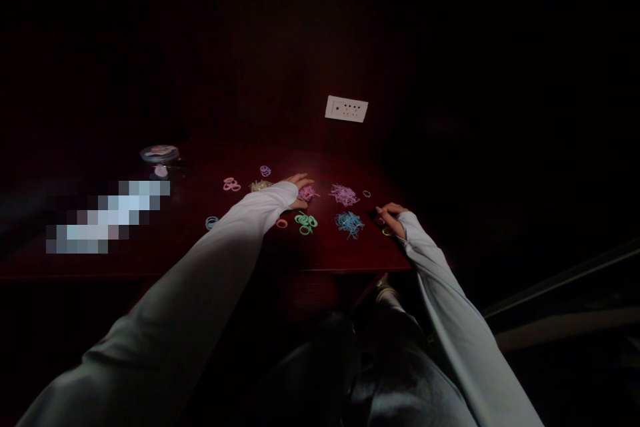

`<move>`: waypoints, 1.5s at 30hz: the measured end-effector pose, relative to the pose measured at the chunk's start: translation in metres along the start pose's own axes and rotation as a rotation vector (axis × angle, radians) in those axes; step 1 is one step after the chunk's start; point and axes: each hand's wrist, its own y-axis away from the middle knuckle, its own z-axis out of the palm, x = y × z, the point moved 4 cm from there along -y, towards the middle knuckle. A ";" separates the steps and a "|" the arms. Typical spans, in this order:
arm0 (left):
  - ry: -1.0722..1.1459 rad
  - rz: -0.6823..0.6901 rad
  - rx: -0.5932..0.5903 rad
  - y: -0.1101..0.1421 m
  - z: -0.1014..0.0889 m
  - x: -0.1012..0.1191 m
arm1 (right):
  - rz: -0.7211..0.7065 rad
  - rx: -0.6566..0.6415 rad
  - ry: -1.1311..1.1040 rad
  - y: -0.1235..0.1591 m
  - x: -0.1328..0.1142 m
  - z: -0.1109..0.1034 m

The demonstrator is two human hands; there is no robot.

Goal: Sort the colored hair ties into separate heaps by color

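Observation:
My left hand (301,190) reaches across the table, fingers stretched out, over a pile of pink elastic bands (309,193); part of the pile is under the hand. At the right, my right hand (393,215) has thumb and forefinger drawn together in a pinch. Whatever sits between those fingertips is too small to make out. A yellow hair tie (386,231) lies just below that hand, partly covered by it. Between the hands are a purple pile of elastic bands (344,195), a blue pile (349,224) and several green hair ties (306,221).
Pink hair ties (231,184), purple ones (265,171), pale yellow bands (260,185), blue ties (212,222), an orange tie (282,223) and a single green tie (367,194) lie around. A round lidded container (160,155) stands back left. A wall socket (347,109) is behind the dark red table (320,260).

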 end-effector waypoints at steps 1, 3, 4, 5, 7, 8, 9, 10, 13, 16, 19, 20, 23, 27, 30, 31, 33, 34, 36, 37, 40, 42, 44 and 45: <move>0.015 0.002 -0.014 0.001 0.000 -0.002 | 0.016 0.007 -0.025 0.001 -0.001 0.000; 0.035 -0.001 -0.021 0.002 -0.002 -0.005 | 0.047 0.014 -0.060 0.001 -0.003 0.000; 0.038 0.001 -0.016 0.001 -0.002 -0.005 | 0.060 0.014 -0.070 0.001 -0.004 0.001; 0.037 0.004 -0.007 0.001 -0.003 -0.005 | 0.073 0.016 -0.078 0.001 -0.004 0.002; 0.020 -0.005 0.032 -0.001 -0.003 -0.006 | 0.094 0.022 -0.094 0.002 -0.003 0.002; 0.004 -0.023 0.057 -0.002 -0.004 -0.007 | 0.101 0.027 -0.102 0.002 -0.003 0.002; -0.013 -0.044 0.077 -0.003 -0.004 -0.008 | 0.106 0.032 -0.108 0.002 -0.003 0.002; -0.028 -0.062 0.086 -0.003 -0.005 -0.010 | 0.109 0.034 -0.112 0.002 -0.003 0.002; -0.060 -0.069 0.023 -0.002 -0.005 -0.012 | 0.114 0.025 -0.114 0.003 -0.002 0.002; -0.081 -0.053 -0.071 0.003 -0.007 -0.009 | 0.111 0.016 -0.105 0.003 -0.002 0.001; -0.102 -0.101 -0.061 0.008 -0.011 -0.002 | 0.133 0.007 -0.109 0.003 -0.002 0.001; -0.106 -0.124 -0.038 0.009 -0.013 0.000 | 0.145 0.005 -0.114 0.003 -0.001 0.001; -0.100 -0.160 0.025 0.010 -0.010 0.004 | 0.144 0.006 -0.113 0.003 0.000 0.001; -0.003 -0.162 0.094 -0.001 0.000 -0.001 | 0.134 0.016 -0.114 0.003 0.001 0.001; 0.194 -0.148 0.219 -0.017 0.001 -0.012 | 0.147 0.004 -0.119 0.003 0.001 0.001; 0.267 -0.156 0.278 -0.023 -0.001 -0.018 | 0.146 0.000 -0.118 0.003 0.001 0.001; 0.380 -0.165 0.350 -0.031 -0.004 -0.027 | 0.138 -0.005 -0.110 0.003 0.000 0.001; 0.418 -0.170 0.361 -0.034 -0.003 -0.030 | 0.135 -0.010 -0.105 0.003 -0.001 0.001; 0.462 -0.178 0.370 -0.038 0.000 -0.032 | 0.133 -0.017 -0.102 0.003 -0.001 0.001; 0.472 -0.181 0.365 -0.038 0.004 -0.032 | 0.133 -0.015 -0.103 0.003 -0.001 0.000; 0.478 -0.200 0.326 -0.040 0.020 -0.030 | 0.131 0.000 -0.103 0.003 -0.001 0.000; 0.491 -0.206 0.278 -0.041 0.030 -0.029 | 0.121 0.006 -0.094 0.002 -0.002 0.000; 0.520 -0.200 0.247 -0.043 0.034 -0.029 | 0.119 0.008 -0.091 0.002 -0.002 0.000; 0.538 -0.196 0.246 -0.043 0.034 -0.029 | 0.123 0.009 -0.093 0.002 -0.002 0.000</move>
